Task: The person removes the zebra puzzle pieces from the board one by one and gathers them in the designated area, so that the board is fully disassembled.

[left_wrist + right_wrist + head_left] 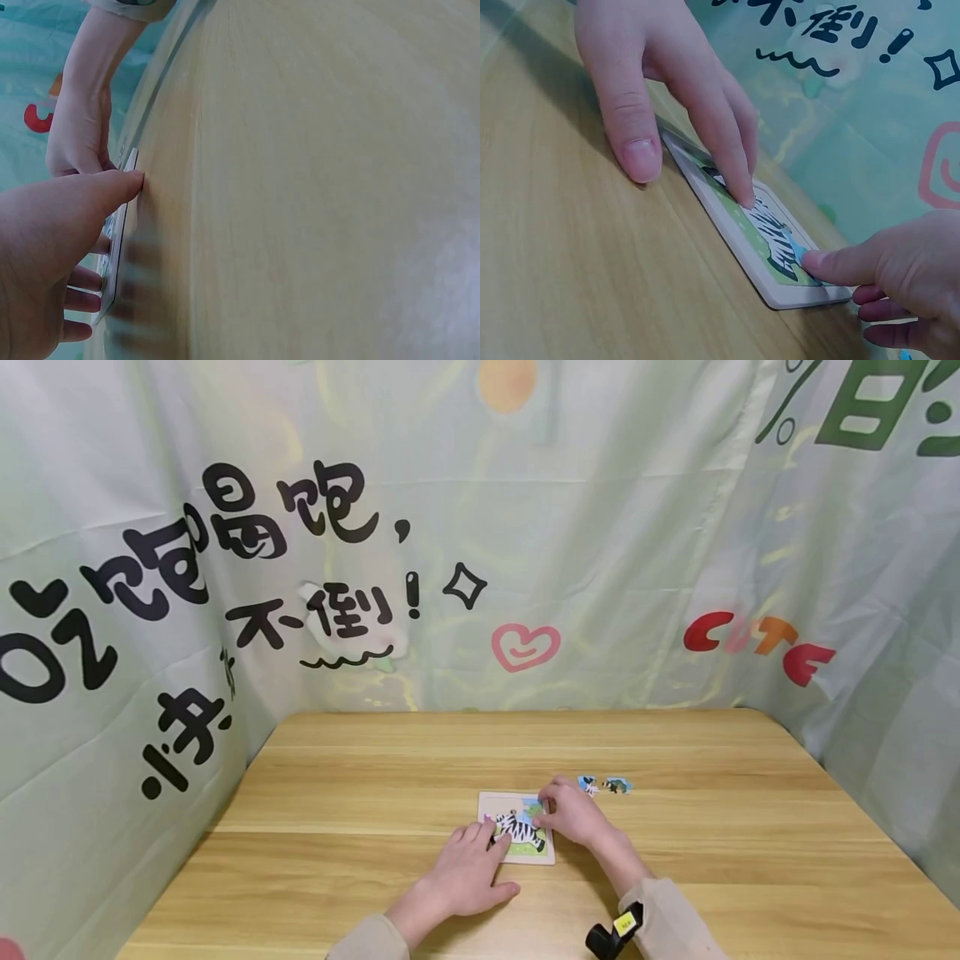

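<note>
A small square zebra puzzle (486,802) with a pale frame lies on the wooden table. My left hand (463,870) rests over its lower left part, fingers stretched out and fingertips on the picture; the thumb lies off to the side, near the tabletop. At the upper right corner, my right hand (579,817) pinches a blue and green puzzle piece (532,810) between thumb and index finger, against the board. In the right wrist view the right thumb (821,261) is on the blue area beside the zebra (772,234), and the index fingertip is hidden.
Two loose puzzle pieces, one blue with black and white (587,785) and one blue and green (617,786), lie just beyond the right hand. A printed curtain (600,568) hangs behind the wooden table (337,793) and along its sides.
</note>
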### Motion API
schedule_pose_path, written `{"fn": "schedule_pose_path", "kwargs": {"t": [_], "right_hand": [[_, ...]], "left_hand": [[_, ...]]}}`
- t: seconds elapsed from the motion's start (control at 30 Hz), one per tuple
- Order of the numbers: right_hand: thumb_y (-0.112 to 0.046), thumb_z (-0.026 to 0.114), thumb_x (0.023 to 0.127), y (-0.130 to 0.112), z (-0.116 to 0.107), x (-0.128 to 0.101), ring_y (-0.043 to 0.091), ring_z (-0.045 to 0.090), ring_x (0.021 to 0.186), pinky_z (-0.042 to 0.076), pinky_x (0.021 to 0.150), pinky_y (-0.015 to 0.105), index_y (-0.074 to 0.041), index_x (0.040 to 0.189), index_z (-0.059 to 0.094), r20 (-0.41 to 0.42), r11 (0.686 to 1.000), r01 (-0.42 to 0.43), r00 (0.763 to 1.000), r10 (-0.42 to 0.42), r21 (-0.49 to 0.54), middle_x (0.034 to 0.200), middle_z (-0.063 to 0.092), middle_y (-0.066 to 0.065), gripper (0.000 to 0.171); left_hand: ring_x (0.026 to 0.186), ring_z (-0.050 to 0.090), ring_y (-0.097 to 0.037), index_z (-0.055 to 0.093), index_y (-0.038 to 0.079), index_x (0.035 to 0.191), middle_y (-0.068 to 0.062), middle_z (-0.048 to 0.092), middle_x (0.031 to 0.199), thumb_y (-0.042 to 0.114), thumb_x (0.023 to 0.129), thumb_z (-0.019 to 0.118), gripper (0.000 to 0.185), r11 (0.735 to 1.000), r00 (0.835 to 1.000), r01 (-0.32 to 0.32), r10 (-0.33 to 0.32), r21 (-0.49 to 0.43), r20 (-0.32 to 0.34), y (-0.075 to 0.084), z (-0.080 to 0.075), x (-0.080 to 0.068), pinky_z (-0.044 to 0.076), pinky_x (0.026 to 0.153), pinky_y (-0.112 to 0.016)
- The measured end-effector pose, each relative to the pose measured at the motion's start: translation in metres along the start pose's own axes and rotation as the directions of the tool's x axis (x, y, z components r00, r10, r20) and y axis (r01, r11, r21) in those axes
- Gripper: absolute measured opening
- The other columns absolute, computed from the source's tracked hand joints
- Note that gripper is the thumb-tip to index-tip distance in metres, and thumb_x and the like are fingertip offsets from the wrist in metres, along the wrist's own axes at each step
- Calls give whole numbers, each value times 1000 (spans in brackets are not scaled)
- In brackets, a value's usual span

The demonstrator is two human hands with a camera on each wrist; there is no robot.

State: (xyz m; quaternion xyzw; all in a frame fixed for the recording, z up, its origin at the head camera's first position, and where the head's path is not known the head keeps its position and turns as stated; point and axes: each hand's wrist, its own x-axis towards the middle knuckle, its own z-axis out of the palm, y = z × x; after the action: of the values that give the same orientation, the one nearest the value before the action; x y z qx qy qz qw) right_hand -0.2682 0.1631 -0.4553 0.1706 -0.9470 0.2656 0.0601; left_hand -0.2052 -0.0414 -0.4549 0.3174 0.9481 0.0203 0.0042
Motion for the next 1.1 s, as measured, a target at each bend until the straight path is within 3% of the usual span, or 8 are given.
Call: {"fn": "schedule_pose_path", "kwargs": {"t": [0.5, 1.1], "right_hand": [[-17, 81, 68, -6, 1, 0, 24, 54, 85, 48, 78, 42, 1, 93, 68, -4, 993, -114, 993, 114, 12, 90, 58, 7, 33], [-12, 79, 71, -3, 2, 4, 23, 50, 88, 45, 81, 41, 2, 99, 61, 79, 974, -199, 978, 191, 111, 93, 54, 8, 36]], "left_hand": [[128, 36, -30, 45, 12, 138, -17, 38, 141, 60, 86, 48, 71, 1000, 1000, 0, 0, 1, -6, -1, 1, 2, 30, 104, -46], [128, 36, -28, 44, 14, 138, -15, 38, 141, 61, 86, 47, 70, 1000, 1000, -2, 2, 13, 0, -2, 0, 1, 30, 105, -44]]}}
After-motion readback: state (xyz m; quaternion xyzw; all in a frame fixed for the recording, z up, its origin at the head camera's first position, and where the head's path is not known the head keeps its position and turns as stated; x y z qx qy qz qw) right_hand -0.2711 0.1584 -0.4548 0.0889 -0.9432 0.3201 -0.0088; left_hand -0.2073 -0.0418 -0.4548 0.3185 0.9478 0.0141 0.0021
